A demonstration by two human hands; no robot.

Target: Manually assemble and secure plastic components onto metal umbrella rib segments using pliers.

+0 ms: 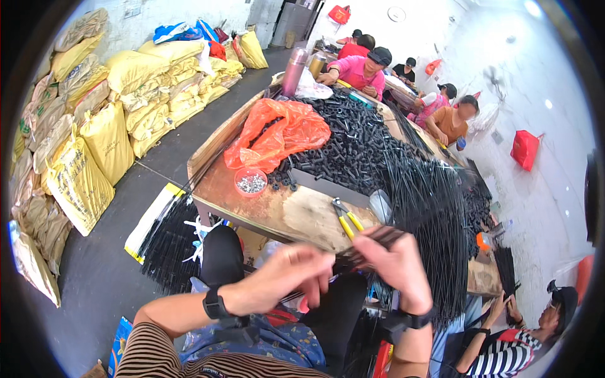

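Over my lap, in front of the table edge, my right hand [397,264] is wrapped round several thin black cables [383,235], smeared by motion. Close by on its left is my left hand [293,268], its fingers bent and blurred; whether they pinch anything is not clear. Just beyond my hands, pliers [345,217] with yellow handles lie on the wooden table [309,211]. A long bundle of black cables [428,233] drapes over the table's right side. Behind the pliers is a heap of short black tubular parts [353,142].
A pink bowl [251,182] of small metal pieces stands near an orange plastic bag [277,132]. Yellow sacks [94,151] are piled along the left wall. More black cables [167,242] lie at left below the table. Co-workers sit farther along, one person [517,346] at lower right.
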